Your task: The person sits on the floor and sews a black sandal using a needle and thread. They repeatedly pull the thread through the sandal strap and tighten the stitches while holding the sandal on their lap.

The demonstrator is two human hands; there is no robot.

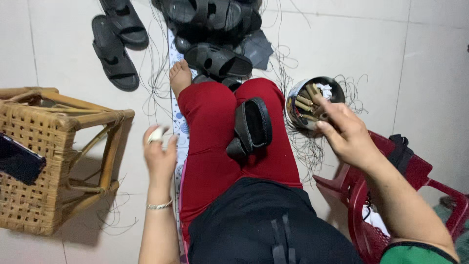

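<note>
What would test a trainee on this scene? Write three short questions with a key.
1. True or false: the sandal lies on the person's lap.
2. Which hand reaches into the tin of sticks? A left, B right.
3. Fill in: the left hand holds something small and ____.

Key: 1 true. 2 B, the right hand. 3 white.

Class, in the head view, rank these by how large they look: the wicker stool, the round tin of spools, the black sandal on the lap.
1. wicker stool, though nearness may exaggerate it.
2 and 3. round tin and black sandal on the lap: too alike to rank.
</note>
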